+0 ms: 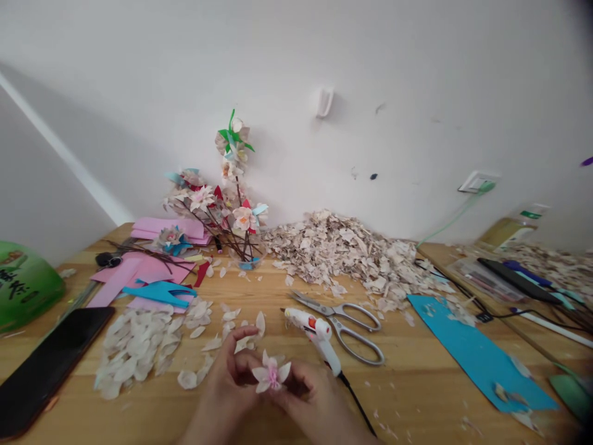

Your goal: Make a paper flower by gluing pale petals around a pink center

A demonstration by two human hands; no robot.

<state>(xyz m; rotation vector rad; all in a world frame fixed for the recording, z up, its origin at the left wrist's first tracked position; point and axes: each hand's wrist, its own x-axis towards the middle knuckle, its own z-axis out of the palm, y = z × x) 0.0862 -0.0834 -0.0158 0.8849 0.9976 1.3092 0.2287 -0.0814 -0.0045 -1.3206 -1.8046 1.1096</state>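
A small flower with pale, pointed petals and a pink centre faces up between my two hands. My right hand pinches it from behind; its stem is hidden. Curled against the flower's other side, my left hand has its index finger raised and bent apart from the others. Close to that fingertip is a loose pale petal; I cannot tell whether they touch. A white glue gun lies just beyond my right hand, beside metal scissors. Several loose petals are heaped left of my left hand.
A large pile of dry petals lies against the wall. Finished flowers on twigs stand in a clear cup. A blue sheet is at the right, a black phone at the left. The glue gun's cord runs toward me.
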